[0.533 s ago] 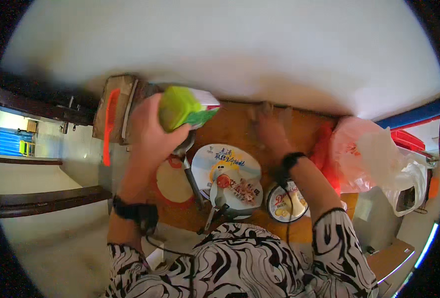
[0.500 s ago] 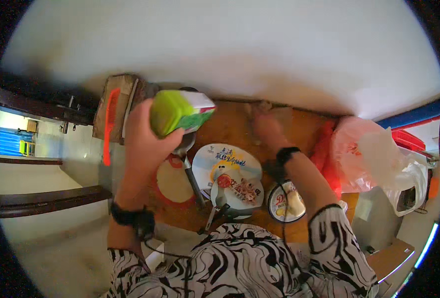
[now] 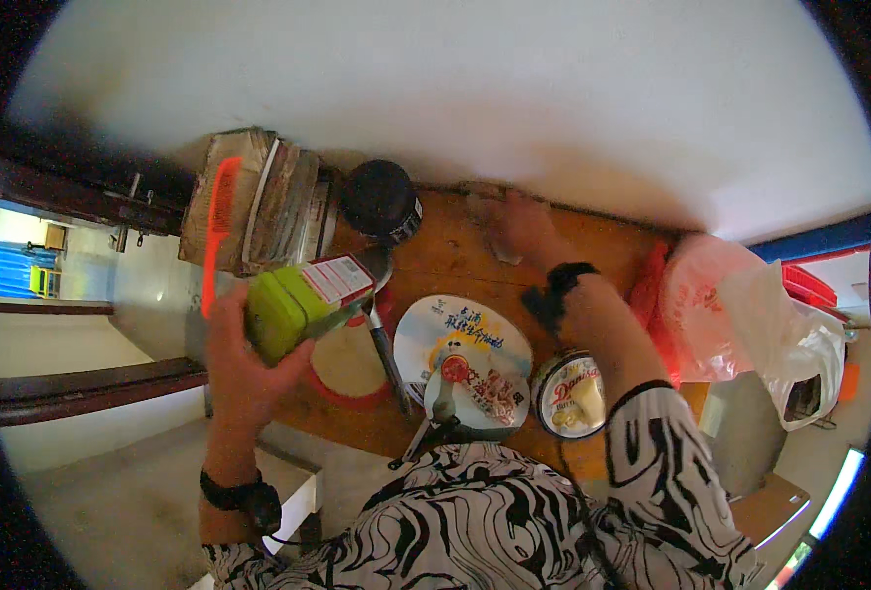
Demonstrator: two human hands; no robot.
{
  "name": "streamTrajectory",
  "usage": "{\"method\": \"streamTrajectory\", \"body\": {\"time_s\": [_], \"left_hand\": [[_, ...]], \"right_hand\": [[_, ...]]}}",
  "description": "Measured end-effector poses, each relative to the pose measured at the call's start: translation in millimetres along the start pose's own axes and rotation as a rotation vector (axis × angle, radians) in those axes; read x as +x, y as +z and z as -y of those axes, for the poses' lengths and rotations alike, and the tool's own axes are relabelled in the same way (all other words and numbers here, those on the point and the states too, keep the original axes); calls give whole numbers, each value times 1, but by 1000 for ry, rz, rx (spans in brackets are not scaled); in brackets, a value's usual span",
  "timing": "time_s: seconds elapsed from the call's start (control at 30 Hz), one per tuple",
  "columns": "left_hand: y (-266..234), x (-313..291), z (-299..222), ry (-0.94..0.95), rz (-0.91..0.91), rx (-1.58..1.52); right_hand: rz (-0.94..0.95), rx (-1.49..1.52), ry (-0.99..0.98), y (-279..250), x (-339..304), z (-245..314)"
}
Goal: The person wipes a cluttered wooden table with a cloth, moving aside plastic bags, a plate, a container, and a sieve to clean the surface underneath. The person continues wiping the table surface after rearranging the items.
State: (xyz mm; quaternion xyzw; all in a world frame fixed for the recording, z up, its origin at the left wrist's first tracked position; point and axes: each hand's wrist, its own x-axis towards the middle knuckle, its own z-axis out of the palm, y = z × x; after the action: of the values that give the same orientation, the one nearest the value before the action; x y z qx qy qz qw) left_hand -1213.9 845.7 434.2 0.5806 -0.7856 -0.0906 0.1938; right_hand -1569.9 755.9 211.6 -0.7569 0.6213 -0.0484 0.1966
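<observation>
My left hand point(image 3: 259, 344) is wrapped round a lime-green box-shaped container point(image 3: 293, 305) with a white and dark red label, holding it tilted above the left of the table. At the back of the wooden table point(image 3: 445, 261), near the wall, my right hand point(image 3: 524, 231) presses a thin greyish-brown piece, which looks like a cloth point(image 3: 492, 221), on the tabletop; its fingers are partly blurred. Behind the container stands a black round jar point(image 3: 378, 197). Below it lie a red-rimmed round fan point(image 3: 352, 364) and a black-handled utensil point(image 3: 388, 359).
A stack of old books point(image 3: 283, 202) with an orange comb point(image 3: 221, 221) stands at the back left. Two printed fans point(image 3: 435, 320) overlap in front, a black-handled tool point(image 3: 426, 430) on them. A round tin point(image 3: 558, 418) and plastic bags point(image 3: 701, 305) are on the right.
My left hand has brought the green container lower and to the left, uncovering the jar and books. My right hand has shifted slightly left along the back of the table.
</observation>
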Motion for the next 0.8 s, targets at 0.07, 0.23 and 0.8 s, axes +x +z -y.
{"method": "streamTrajectory", "body": {"time_s": [0.07,0.23,0.8], "left_hand": [[5,8,-7,25,48,-48],[48,38,-42,176,47,-66],[206,133,-118,492,114,179]], "right_hand": [[-119,-120,53,12,-4,23],[255,-425,-236,1,-58,53],[-92,189,184,8,-109,-73]]}}
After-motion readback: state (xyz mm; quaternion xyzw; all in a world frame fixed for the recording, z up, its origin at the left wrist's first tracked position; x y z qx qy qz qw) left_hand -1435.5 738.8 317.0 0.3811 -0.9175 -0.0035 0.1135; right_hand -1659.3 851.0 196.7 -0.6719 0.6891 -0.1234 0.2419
